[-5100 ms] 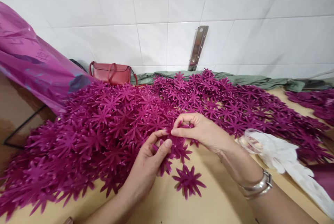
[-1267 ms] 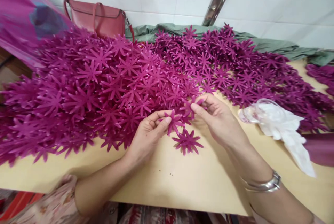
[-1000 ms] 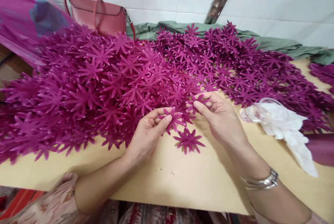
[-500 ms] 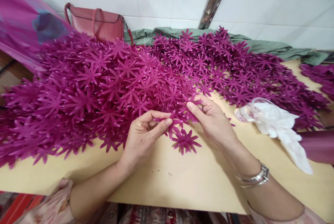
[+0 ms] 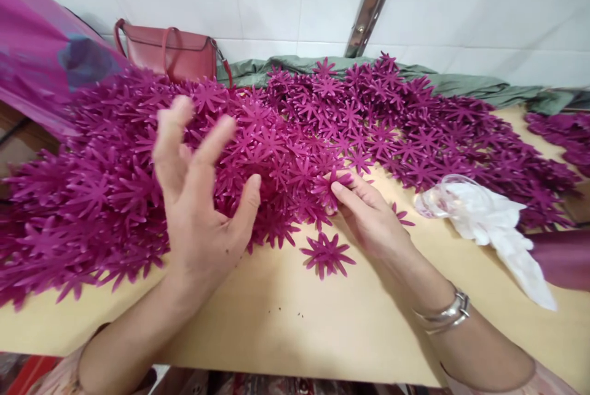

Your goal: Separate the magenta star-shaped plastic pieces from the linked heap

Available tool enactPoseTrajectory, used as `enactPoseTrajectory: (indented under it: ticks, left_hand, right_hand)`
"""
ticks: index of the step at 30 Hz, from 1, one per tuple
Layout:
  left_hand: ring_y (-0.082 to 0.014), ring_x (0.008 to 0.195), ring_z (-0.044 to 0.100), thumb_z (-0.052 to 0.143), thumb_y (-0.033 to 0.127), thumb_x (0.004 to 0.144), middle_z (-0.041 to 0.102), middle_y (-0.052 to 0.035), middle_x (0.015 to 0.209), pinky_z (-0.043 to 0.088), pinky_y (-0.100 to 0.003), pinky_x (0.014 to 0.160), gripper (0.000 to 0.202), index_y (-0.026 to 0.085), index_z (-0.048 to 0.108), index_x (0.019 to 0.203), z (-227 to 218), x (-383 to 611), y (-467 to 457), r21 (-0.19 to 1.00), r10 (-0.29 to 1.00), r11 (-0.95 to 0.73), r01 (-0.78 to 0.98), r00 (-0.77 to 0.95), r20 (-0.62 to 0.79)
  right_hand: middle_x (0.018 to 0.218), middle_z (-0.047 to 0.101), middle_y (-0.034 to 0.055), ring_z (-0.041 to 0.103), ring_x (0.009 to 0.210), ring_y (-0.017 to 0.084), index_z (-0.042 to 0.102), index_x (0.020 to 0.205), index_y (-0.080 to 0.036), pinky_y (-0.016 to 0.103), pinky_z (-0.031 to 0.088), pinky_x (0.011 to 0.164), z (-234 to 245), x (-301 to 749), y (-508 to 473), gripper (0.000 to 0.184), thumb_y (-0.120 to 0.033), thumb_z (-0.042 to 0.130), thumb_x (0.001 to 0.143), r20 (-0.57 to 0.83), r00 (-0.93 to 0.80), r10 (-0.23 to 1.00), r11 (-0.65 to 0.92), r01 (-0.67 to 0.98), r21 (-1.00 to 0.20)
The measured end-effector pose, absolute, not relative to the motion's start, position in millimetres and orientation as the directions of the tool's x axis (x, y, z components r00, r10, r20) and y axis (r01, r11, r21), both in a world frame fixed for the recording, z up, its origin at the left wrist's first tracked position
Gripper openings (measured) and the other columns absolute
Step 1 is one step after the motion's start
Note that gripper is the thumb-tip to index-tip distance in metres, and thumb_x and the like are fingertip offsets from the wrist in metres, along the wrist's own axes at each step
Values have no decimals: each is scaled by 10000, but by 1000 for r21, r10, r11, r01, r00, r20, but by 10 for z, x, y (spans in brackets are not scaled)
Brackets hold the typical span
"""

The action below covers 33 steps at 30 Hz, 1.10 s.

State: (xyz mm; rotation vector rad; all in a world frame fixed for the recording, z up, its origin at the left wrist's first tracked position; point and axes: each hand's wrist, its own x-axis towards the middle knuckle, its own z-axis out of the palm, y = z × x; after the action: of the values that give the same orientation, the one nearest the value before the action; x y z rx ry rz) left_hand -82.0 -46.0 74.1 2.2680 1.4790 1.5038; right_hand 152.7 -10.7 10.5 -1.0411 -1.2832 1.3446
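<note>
Fingers spread, my left hand [image 5: 198, 204] is raised over the left heap of magenta petal pieces [image 5: 106, 186]; its fingertips are blurred and nothing shows in it. My right hand [image 5: 373, 214] pinches a star-shaped petal piece [image 5: 328, 189] between thumb and fingers at the right edge of that heap. Whether it holds one piece or a few stacked together I cannot tell. Just below, a separate petal piece [image 5: 327, 255] lies on the tan table [image 5: 318, 333]. Another loose piece [image 5: 402, 215] shows partly behind my right hand.
A darker heap of petal pieces [image 5: 442, 131] spreads along the back right. White crumpled tissue [image 5: 488, 211] and a clear plastic ring-shaped item [image 5: 433, 198] lie right of my right hand. A red handbag [image 5: 170, 54] stands at the back left, before the tiled wall [image 5: 276, 2].
My left hand has let go of the petal piece it pinched, moved left and up, and opened. My right hand stays nearly in place, still pinching its piece.
</note>
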Motion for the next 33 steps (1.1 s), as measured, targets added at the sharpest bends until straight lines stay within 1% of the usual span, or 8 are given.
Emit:
enactPoseTrajectory:
  ticks: [5, 11, 16, 20, 23, 25, 30, 33]
  left_hand:
    - [-307, 1408, 529, 681, 298, 959, 638, -78, 1424, 351, -551, 1235, 233, 280, 714, 1188, 630, -625, -422, 391, 712, -615, 685, 268, 650]
    - [-294, 1326, 606, 723, 306, 927, 744, -62, 1267, 192, -571, 1273, 236, 285, 730, 1162, 499, -530, -345, 458, 751, -605, 651, 275, 601]
    - [-281, 1291, 646, 716, 220, 917, 799, -28, 1119, 149, -584, 1286, 69, 276, 721, 955, 519, -555, -339, 489, 725, -655, 576, 296, 622]
    - [-240, 1116, 744, 692, 125, 901, 812, -16, 1047, 254, -558, 1269, 143, 257, 641, 915, 534, -545, -410, 660, 777, -613, 435, 178, 604]
    - [-209, 1078, 746, 685, 127, 908, 796, -35, 1105, 506, -415, 1082, 149, 250, 605, 930, 545, -526, -451, 847, 874, -472, 245, 1, 487]
    - [-184, 997, 745, 702, 168, 911, 785, -42, 1091, 573, -293, 866, 124, 241, 603, 920, 552, -509, -447, 927, 927, -356, 115, -77, 366]
    - [-90, 622, 586, 752, 250, 878, 719, 9, 813, 443, -174, 556, 199, 211, 569, 808, 536, -472, -388, 989, 995, -89, -116, -53, 83]
    - [-86, 606, 538, 760, 300, 879, 661, 26, 741, 427, -175, 565, 232, 205, 563, 802, 508, -458, -393, 984, 1000, -12, -180, 18, 16]
  right_hand:
    - [926, 673, 6, 592, 777, 157, 687, 1099, -264, 284, 498, 715, 225, 1469, -208, 198, -425, 625, 1002, 110, -294, 949, 145, 99, -984]
    - [796, 609, -20, 561, 727, 144, 652, 874, -231, 279, 468, 690, 290, 1447, -230, 155, -347, 651, 977, 166, -294, 941, 221, 162, -962]
    - [811, 665, -12, 603, 741, 146, 704, 882, -229, 275, 479, 693, 332, 1483, -218, 109, -325, 715, 930, 180, -294, 939, 226, 132, -965]
    - [767, 675, -19, 601, 680, 137, 721, 945, -239, 264, 486, 650, 296, 1551, -135, 182, -406, 767, 891, 132, -237, 963, 130, -24, -991]
    - [713, 661, -24, 605, 664, 131, 700, 900, -234, 259, 499, 673, 243, 1608, -64, 206, -434, 748, 913, 119, -162, 980, 105, -90, -990]
    - [815, 710, -3, 643, 742, 141, 711, 973, -245, 269, 520, 738, 239, 1623, -61, 204, -438, 747, 918, 121, -133, 984, 112, -75, -991]
    - [1320, 691, 59, 664, 1118, 196, 631, 1373, -335, 368, 504, 1032, 351, 1552, -175, 394, -502, 567, 1022, 107, -285, 953, 84, -90, -992]
    - [1213, 722, 42, 666, 1083, 191, 685, 1308, -337, 347, 523, 987, 358, 1497, -203, 351, -459, 653, 981, 76, -367, 927, 51, -79, -996]
